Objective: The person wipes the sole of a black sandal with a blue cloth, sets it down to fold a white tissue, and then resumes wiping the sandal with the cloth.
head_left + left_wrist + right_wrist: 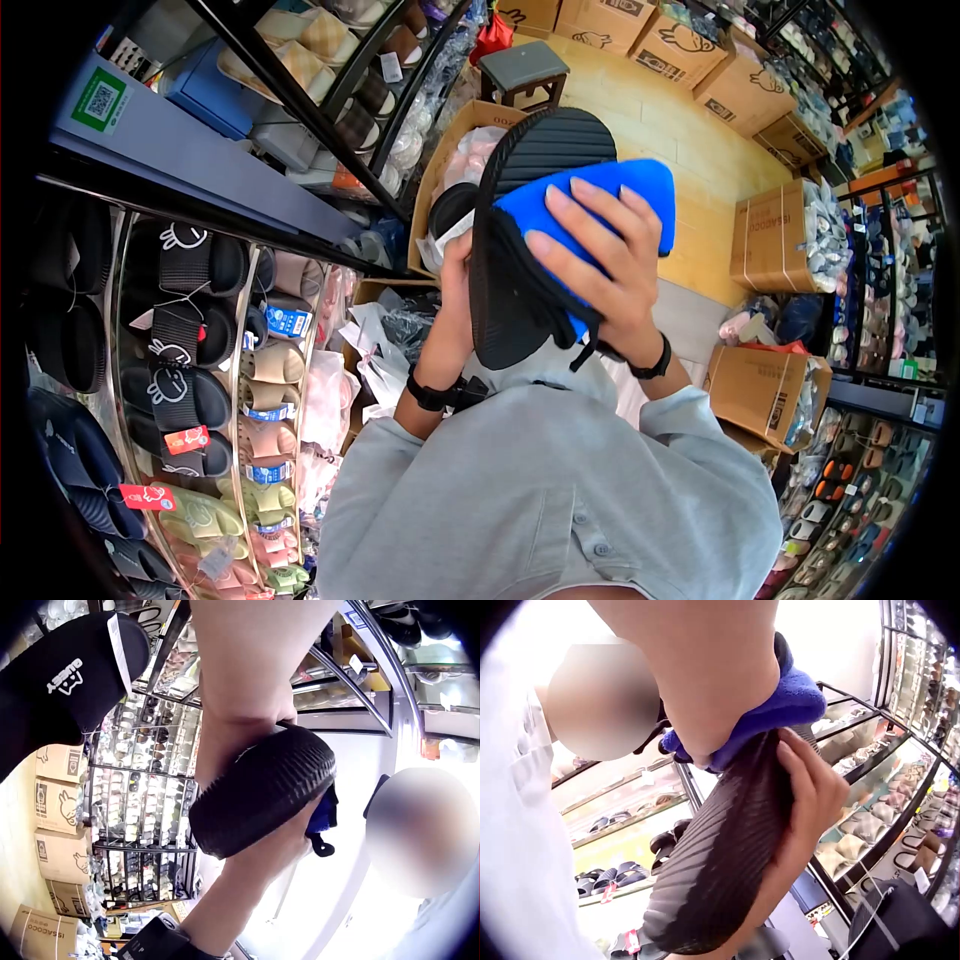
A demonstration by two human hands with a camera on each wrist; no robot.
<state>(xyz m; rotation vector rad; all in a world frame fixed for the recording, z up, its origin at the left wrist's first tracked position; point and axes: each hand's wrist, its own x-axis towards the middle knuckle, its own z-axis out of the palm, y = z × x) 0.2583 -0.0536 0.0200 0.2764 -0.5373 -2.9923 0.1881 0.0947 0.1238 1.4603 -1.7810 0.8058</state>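
Note:
In the head view a black slipper (500, 290) with a ribbed sole is held up before the chest. The left hand (457, 275) grips its left side; in the right wrist view those fingers (802, 776) wrap the sole's edge. The right hand (605, 255) holds a bright blue cloth (652, 190) against the slipper's other side, fingers spread over it, thumb hidden. Dark straps hang below that hand. A second black slipper (452, 209) with a white tag shows beside the left hand; whether that hand holds it, I cannot tell. Its print shows in the left wrist view (67, 682).
Slipper racks (180, 340) stand on the left, with more shelves (870, 480) on the right. An open carton (428, 215) is behind the hands, near a grey-topped stool (522, 64). Cardboard boxes (770, 235) line the wooden floor (690, 160).

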